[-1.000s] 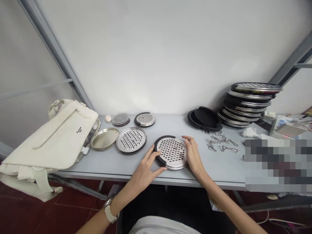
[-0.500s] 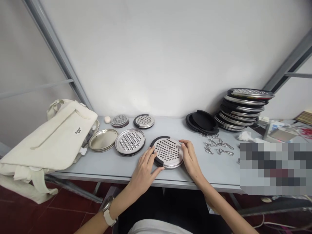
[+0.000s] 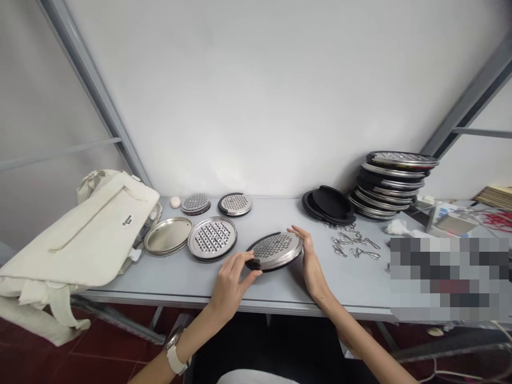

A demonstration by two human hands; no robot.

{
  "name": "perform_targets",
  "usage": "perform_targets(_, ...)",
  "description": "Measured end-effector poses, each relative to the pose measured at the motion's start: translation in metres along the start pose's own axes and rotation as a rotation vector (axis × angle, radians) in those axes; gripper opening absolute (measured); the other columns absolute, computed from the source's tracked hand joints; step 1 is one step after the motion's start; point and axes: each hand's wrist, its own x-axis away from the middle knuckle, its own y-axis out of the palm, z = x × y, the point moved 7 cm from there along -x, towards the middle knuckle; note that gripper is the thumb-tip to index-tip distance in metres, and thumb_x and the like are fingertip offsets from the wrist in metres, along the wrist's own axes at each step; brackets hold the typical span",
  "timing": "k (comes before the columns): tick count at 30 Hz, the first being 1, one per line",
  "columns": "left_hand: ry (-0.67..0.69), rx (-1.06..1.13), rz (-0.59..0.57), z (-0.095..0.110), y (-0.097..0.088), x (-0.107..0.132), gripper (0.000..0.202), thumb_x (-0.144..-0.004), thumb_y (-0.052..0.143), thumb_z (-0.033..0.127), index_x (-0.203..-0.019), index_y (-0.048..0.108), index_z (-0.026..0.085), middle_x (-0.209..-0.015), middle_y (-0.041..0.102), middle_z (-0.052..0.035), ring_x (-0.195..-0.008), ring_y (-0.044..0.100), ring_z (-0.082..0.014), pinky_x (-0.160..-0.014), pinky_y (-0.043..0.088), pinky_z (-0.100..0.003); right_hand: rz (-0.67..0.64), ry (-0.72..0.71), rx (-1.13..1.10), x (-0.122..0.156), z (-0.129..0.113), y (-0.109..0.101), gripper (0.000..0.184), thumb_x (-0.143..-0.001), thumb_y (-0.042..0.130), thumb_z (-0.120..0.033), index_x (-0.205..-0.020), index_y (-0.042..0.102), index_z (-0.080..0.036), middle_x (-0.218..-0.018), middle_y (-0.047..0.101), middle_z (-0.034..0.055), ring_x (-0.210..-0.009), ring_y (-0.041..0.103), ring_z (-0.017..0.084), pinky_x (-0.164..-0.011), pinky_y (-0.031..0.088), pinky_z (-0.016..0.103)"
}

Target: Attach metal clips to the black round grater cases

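Observation:
A round metal grater with a black rim piece along its left side is tilted over the table, its right edge raised. My left hand pinches the black rim at the left, thumb in front. On the opposite side, the fingers of my right hand press against the raised metal edge. To the left lies another grater disc with raised teeth, stacked on others. Beside it are plain round metal lids. A smaller grater disc and a black-rimmed grater rest farther back.
A tall stack of black-rimmed graters stands at the back right, next to black round holders. Several metal clips lie in front of them. A cream bag covers the table's left end. A wall rises behind.
The grater lay flat on the table before. Now its right side is lifted and it leans toward the left, with both hands still on it.

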Motion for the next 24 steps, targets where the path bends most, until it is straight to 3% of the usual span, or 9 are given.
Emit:
perform_targets(2, -0.124, 0.099, 0.028, -0.009, -0.005, -0.001, 0.022, -0.099, 0.045, 0.039, -0.104, 0.056, 0.021, -0.093, 0.065, -0.0029, -0.089, 0.064, -0.0175, -0.079, 0.051, -0.029, -0.046, -0.052, 0.007, 0.002, -0.006, 0.003, 0.052, -0.099, 0.014, -0.054, -0.135, 0.039, -0.026, -0.138, 0.050, 0.0086, -0.131, 0.042, 0.023, -0.113, 0.027, 0.044)
perform_targets(5, -0.316, 0.182, 0.075, -0.026, -0.006, 0.001, 0.034, -0.100, 0.036, 0.043, -0.094, 0.059, 0.019, -0.073, 0.059, 0.0000, -0.069, 0.059, -0.0156, -0.063, 0.047, -0.025, -0.103, -0.095, 0.093, 0.005, -0.012, 0.009, 0.049, -0.094, 0.040, -0.056, -0.132, 0.038, -0.025, -0.134, 0.051, 0.0103, -0.125, 0.048, 0.026, -0.107, 0.036, 0.044)
perform_targets(7, -0.399, 0.223, 0.052, -0.035, 0.000, 0.003, 0.039, -0.101, 0.034, 0.045, -0.090, 0.060, 0.018, -0.068, 0.056, 0.0003, -0.067, 0.057, -0.0158, -0.061, 0.045, -0.025, -0.116, -0.038, 0.129, 0.004, -0.010, 0.011, 0.052, -0.089, 0.054, -0.052, -0.130, 0.038, -0.025, -0.124, 0.057, 0.0098, -0.114, 0.055, 0.026, -0.099, 0.043, 0.043)
perform_targets(9, -0.433, 0.260, -0.005, -0.039, 0.008, 0.004, 0.039, -0.101, 0.033, 0.045, -0.094, 0.060, 0.018, -0.066, 0.055, 0.0010, -0.065, 0.056, -0.0155, -0.062, 0.045, -0.025, -0.091, 0.049, 0.128, 0.003, -0.004, 0.009, 0.050, -0.087, 0.057, -0.051, -0.127, 0.039, -0.025, -0.112, 0.062, 0.0079, -0.101, 0.062, 0.025, -0.089, 0.050, 0.040)
perform_targets(11, -0.418, 0.277, -0.053, -0.038, 0.014, 0.005, 0.034, -0.101, 0.035, 0.043, -0.113, 0.056, 0.019, -0.077, 0.060, -0.0005, -0.071, 0.059, -0.0155, -0.068, 0.048, -0.027, -0.030, 0.116, 0.134, 0.001, 0.003, 0.004, 0.047, -0.088, 0.055, -0.051, -0.123, 0.040, -0.025, -0.104, 0.064, 0.0065, -0.092, 0.064, 0.024, -0.082, 0.052, 0.039)
perform_targets(14, -0.323, 0.215, -0.073, -0.032, 0.016, 0.004, 0.034, -0.099, 0.042, 0.036, -0.131, 0.043, 0.024, -0.113, 0.058, -0.0072, -0.098, 0.059, -0.0180, -0.084, 0.049, -0.032, 0.043, 0.183, 0.163, -0.001, 0.013, -0.003, 0.045, -0.088, 0.051, -0.052, -0.121, 0.039, -0.023, -0.097, 0.064, 0.0066, -0.086, 0.065, 0.025, -0.078, 0.052, 0.040)
perform_targets(16, -0.243, 0.142, -0.094, -0.025, 0.016, 0.004, 0.033, -0.097, 0.046, 0.030, -0.129, 0.043, 0.025, -0.124, 0.051, -0.0082, -0.112, 0.054, -0.0198, -0.094, 0.047, -0.036, 0.046, 0.196, 0.178, -0.002, 0.018, -0.004, 0.044, -0.090, 0.047, -0.051, -0.122, 0.039, -0.021, -0.100, 0.064, 0.0088, -0.089, 0.064, 0.026, -0.079, 0.051, 0.042)
perform_targets(20, -0.096, -0.005, -0.199, -0.009, 0.020, 0.004, 0.032, -0.091, 0.055, 0.024, -0.122, 0.048, 0.027, -0.128, 0.047, -0.0063, -0.122, 0.047, -0.0212, -0.103, 0.041, -0.039, 0.074, 0.115, 0.257, -0.003, 0.015, -0.006, 0.037, -0.093, 0.038, -0.049, -0.115, 0.045, -0.020, -0.116, 0.058, 0.0137, -0.109, 0.055, 0.028, -0.094, 0.043, 0.046)
perform_targets(24, -0.001, -0.163, -0.250, 0.003, 0.023, 0.005, 0.033, -0.086, 0.059, 0.019, -0.116, 0.053, 0.026, -0.127, 0.046, -0.0059, -0.120, 0.046, -0.0236, -0.103, 0.040, -0.042, 0.083, 0.077, 0.336, -0.002, 0.008, -0.007, 0.033, -0.097, 0.029, -0.047, -0.101, 0.049, -0.022, -0.104, 0.061, 0.0101, -0.102, 0.055, 0.027, -0.091, 0.041, 0.045)
